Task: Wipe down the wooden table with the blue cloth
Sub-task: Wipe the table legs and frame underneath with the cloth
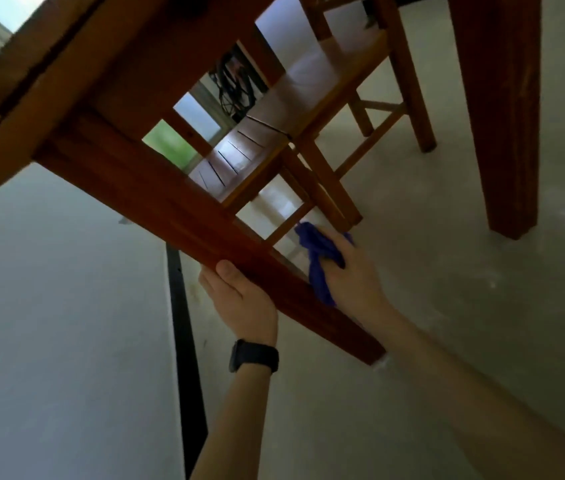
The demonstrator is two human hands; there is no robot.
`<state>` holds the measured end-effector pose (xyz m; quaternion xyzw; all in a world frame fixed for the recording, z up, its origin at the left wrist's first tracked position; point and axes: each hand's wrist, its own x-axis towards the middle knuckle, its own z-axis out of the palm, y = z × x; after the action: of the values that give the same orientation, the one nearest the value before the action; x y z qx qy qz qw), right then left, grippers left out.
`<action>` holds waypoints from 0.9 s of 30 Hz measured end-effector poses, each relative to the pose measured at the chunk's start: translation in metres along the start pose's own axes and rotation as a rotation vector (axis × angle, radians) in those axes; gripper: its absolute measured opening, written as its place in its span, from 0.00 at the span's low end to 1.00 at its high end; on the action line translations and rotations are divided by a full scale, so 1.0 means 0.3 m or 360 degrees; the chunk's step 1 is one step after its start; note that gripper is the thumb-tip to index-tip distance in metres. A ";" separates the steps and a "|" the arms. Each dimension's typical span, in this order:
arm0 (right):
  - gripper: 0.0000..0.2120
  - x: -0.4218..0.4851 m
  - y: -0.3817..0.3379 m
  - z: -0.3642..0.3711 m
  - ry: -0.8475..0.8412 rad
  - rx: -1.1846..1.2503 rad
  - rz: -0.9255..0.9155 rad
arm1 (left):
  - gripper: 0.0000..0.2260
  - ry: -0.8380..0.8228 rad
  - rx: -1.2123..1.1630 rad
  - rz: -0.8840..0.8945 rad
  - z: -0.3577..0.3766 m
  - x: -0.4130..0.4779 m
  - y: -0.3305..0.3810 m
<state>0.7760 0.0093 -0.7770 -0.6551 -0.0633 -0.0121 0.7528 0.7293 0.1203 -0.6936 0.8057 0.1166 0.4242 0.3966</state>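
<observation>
Camera tilted low, looking under the wooden table point(66, 84); its underside fills the 10 to 12 o'clock area, one table leg point(225, 237) runs on a long axis from 10 o'clock down to its foot at 4 o'clock. Second leg point(503, 116) at 2 o'clock, chairs point(309, 98) behind at 12 to 1. Pale floor point(447, 271) below. Left hand point(239, 303) grip clenched round the near leg, watch point(253, 355) on wrist. Right hand point(350, 271) grip grasping the blue cloth point(319, 258), bunched, pressed on the leg's far side at 1 o'clock from the left hand. Likely next stroke follows the leg's axis; right hand nearer the foot. No containers in view.
</observation>
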 end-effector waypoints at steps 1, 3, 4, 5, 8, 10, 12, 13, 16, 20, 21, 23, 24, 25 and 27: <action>0.23 0.001 -0.046 0.036 -0.0059 0.0169 -0.0152 | 0.16 0.0033 -0.0007 -0.0004 0.003 -0.004 -0.003; 0.25 -0.037 -0.069 0.101 -0.0190 0.0317 -0.0360 | 0.18 0.0068 -0.0033 -0.0020 0.013 -0.011 -0.003; 0.27 -0.062 -0.036 0.119 -0.0206 0.0255 -0.0347 | 0.17 0.0066 -0.0051 -0.0037 0.020 -0.015 0.001; 0.27 -0.084 0.019 0.114 -0.0184 0.0104 -0.0230 | 0.16 0.0060 -0.0072 -0.0063 0.025 -0.022 0.014; 0.27 -0.130 0.265 0.001 -0.0316 -0.0539 0.0496 | 0.19 0.0026 -0.0094 -0.0125 0.026 -0.032 0.042; 0.17 -0.170 0.384 -0.106 -0.0753 -0.0902 0.0870 | 0.22 -0.0032 -0.0075 -0.0197 0.016 -0.040 0.056; 0.11 -0.176 0.439 -0.165 -0.0705 -0.0838 0.0957 | 0.22 -0.0089 -0.0057 -0.0215 0.009 -0.048 0.074; 0.11 -0.158 0.437 -0.164 -0.0496 -0.0722 0.0926 | 0.22 -0.0101 -0.0045 -0.0203 0.004 -0.049 0.083; 0.18 -0.090 0.376 -0.073 0.0174 -0.0256 0.0646 | 0.23 -0.0096 -0.0061 -0.0228 0.000 -0.049 0.091; 0.18 -0.130 0.378 0.056 0.0074 -0.0256 0.0449 | 0.21 -0.0053 -0.0051 -0.0269 -0.002 -0.042 0.096; 0.16 -0.136 0.391 0.052 0.0080 -0.0272 0.0623 | 0.19 -0.0069 -0.0028 -0.0282 -0.009 -0.039 0.104; 0.14 -0.114 0.379 0.022 0.0040 -0.0256 0.0963 | 0.14 -0.0132 0.0024 -0.0316 -0.028 -0.038 0.119; 0.14 -0.087 0.334 0.012 0.0002 -0.0209 0.0991 | 0.13 -0.0168 0.0047 -0.0348 -0.040 -0.035 0.125; 0.12 -0.051 0.235 0.009 -0.0010 -0.0110 0.0927 | 0.12 -0.0200 0.0066 -0.0378 -0.049 -0.031 0.132; 0.10 0.013 -0.031 0.028 -0.0087 0.0275 0.0607 | 0.12 -0.0250 0.0113 -0.0432 -0.055 -0.025 0.144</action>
<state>0.7783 0.0165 -0.7662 -0.5882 0.0407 0.1539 0.7929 0.7055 0.0969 -0.6608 0.8267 0.2080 0.2980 0.4295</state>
